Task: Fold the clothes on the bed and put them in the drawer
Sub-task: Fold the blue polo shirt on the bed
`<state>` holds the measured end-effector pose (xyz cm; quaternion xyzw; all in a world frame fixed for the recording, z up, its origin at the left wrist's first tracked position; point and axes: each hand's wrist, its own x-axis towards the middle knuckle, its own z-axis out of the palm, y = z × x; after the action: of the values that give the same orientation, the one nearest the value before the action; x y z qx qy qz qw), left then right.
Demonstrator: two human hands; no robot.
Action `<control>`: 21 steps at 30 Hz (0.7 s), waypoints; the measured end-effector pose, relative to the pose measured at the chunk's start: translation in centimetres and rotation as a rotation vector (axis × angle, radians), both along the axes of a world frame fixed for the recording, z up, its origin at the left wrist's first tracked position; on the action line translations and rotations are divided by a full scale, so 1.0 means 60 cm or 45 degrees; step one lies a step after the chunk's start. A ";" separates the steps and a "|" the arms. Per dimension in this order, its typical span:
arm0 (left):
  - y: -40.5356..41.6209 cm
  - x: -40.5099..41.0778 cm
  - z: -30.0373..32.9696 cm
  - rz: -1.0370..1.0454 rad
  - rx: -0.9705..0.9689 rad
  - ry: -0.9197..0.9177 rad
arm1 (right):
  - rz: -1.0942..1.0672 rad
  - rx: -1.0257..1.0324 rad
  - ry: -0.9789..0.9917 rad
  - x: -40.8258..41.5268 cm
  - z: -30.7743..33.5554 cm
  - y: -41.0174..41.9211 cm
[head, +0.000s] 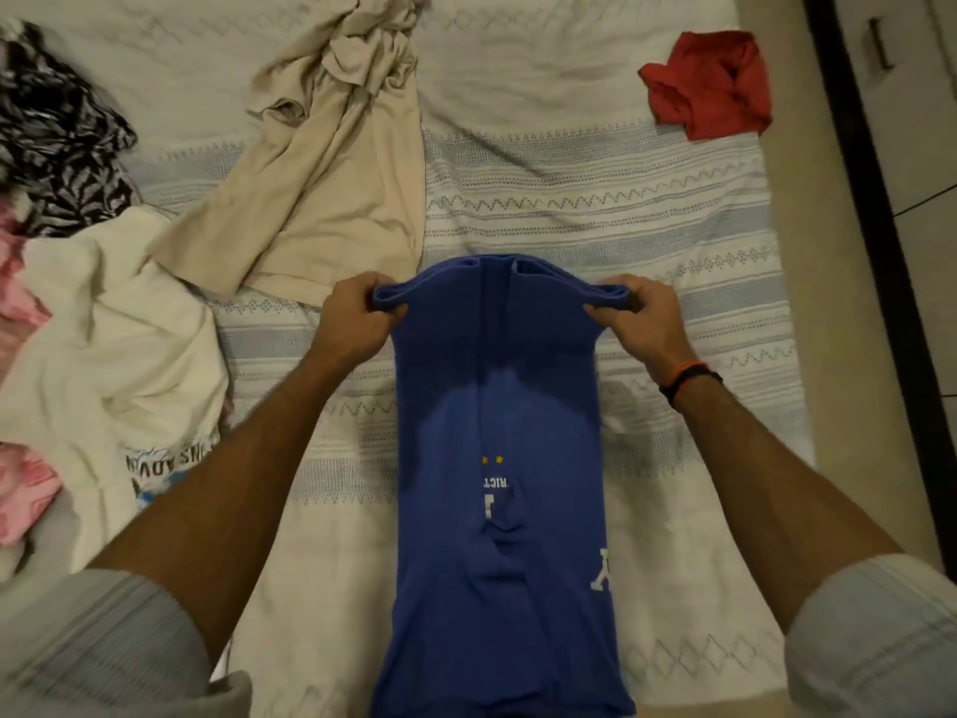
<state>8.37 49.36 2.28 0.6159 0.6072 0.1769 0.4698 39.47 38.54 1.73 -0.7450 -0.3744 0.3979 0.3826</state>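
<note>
A blue T-shirt [497,510] with white lettering lies lengthwise on the bed, its sides folded in to a narrow strip. My left hand [357,318] grips its far left corner. My right hand [639,318] grips the far right corner, and the far edge is lifted a little off the sheet. The near end of the shirt runs out of the bottom of the view.
On the white patterned bedsheet [595,209] lie a beige garment [331,163], a cream printed shirt [114,344], a black-and-white patterned cloth [57,137], pink fabric [20,479] and a crumpled red cloth [709,85]. A cabinet with a handle [880,44] stands at the right.
</note>
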 end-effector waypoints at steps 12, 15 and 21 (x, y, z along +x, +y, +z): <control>-0.309 -0.103 -0.077 -0.400 0.192 0.265 | 0.228 -0.260 -0.437 -0.050 -0.071 -0.289; -0.336 -0.112 -0.081 -0.284 0.300 0.212 | 0.153 -0.194 -0.418 -0.063 -0.076 -0.318; -0.342 -0.133 -0.093 -0.285 0.310 0.283 | 0.084 -0.157 -0.379 -0.064 -0.086 -0.347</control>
<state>0.39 28.86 -3.33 0.7475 0.5573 0.1264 0.3387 35.63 17.74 -3.45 -0.8050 -0.4263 0.3177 0.2633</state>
